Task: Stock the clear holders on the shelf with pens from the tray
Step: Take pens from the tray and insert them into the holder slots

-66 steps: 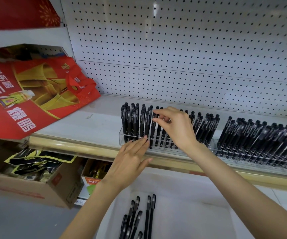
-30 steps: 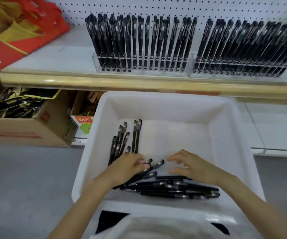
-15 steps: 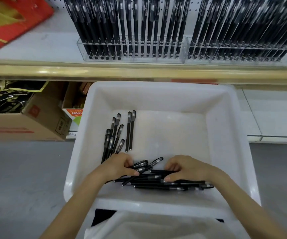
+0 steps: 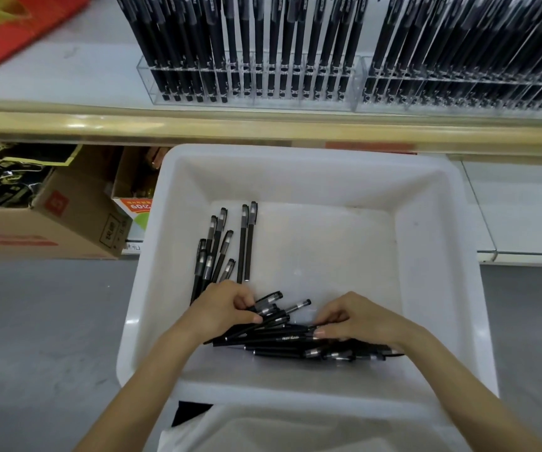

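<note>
A white tray (image 4: 435,243) sits below the shelf, holding several black pens. One group of pens (image 4: 220,249) lies lengthwise at its left. A crosswise pile of pens (image 4: 282,339) lies near the tray's front. My left hand (image 4: 222,309) curls round the left ends of that pile. My right hand (image 4: 357,318) grips the pile from the right, fingertips on the barrels. On the shelf stand two clear holders, the left holder (image 4: 147,78) and the right holder (image 4: 458,102), both packed with upright black pens.
The shelf has a gold front rail (image 4: 197,125). A red and yellow bag (image 4: 8,31) lies on the shelf at the left. Cardboard boxes (image 4: 51,223) sit on the grey floor under the shelf. A second white container (image 4: 295,429) is below the tray.
Both hands left the shelf holder and came down into the tray. They have closed in on the crosswise pile of pens and now grip it. The view tilted down.
</note>
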### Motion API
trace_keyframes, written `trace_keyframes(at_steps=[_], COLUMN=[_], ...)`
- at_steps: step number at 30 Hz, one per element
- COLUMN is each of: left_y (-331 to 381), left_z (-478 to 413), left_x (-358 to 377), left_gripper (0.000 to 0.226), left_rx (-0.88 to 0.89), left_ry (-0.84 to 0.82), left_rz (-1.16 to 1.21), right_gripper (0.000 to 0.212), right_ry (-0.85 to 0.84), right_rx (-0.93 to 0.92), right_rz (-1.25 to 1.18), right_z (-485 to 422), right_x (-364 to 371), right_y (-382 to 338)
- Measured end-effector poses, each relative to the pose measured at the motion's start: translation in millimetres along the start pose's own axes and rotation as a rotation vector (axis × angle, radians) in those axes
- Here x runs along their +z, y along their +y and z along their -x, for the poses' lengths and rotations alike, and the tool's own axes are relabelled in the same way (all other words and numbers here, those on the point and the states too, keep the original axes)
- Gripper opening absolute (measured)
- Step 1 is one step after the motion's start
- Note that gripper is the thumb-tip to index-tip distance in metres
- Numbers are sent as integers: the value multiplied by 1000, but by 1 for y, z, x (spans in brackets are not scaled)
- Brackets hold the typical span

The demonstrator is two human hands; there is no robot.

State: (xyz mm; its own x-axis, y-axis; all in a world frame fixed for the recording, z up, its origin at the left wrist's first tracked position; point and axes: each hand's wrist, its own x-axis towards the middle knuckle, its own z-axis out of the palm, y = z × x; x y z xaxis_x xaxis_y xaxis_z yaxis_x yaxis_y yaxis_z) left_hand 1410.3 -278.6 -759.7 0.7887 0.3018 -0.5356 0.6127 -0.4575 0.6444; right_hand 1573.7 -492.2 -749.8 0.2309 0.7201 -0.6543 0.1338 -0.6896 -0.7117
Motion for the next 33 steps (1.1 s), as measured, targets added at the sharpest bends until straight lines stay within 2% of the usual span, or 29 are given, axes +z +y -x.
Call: trace_keyframes(at_steps=[5,7,9,14,16,20,24,27,29,31,33], left_y=[3,6,7,6,5,8,11,13,18,25,32], left_z=[1,0,-2,-6,-6,-4,-2,-1,0,2,4], left_x=[-4,-8,-11,-14,-14,-16,-18,-21,-24,-29,-37], left_gripper=[16,17,17,18,25,27,25,33,26,9,10], left_rx=[27,50,81,67,54,63,51,34,19,-2,0], left_ry=[43,35,46,81,72,60,82,112,136,152,147], left_rz=[39,91,150,202,204,229,260,297,372,503,595], right_gripper=[18,36,41,15,14,14,3,11,12,14,16], right_ry=[19,50,82,-23,-26,16,98,223,237,202,196], right_rx=[13,18,14,32,33,44,-3,-99,-123,-147,-182], right_rz=[1,29,36,-117,-110,-135,-138,-144,-228,-269,-278], right_z=[4,2,-1,2,1,-2,-4,-4,-1,2,4], right_x=[-13,-17,-19,-18,-15,-10,-8,-7,-8,-8,-10], right_y=[-6,-8,-12,-17,-17,-18,-20,-28,-36,-45,-54])
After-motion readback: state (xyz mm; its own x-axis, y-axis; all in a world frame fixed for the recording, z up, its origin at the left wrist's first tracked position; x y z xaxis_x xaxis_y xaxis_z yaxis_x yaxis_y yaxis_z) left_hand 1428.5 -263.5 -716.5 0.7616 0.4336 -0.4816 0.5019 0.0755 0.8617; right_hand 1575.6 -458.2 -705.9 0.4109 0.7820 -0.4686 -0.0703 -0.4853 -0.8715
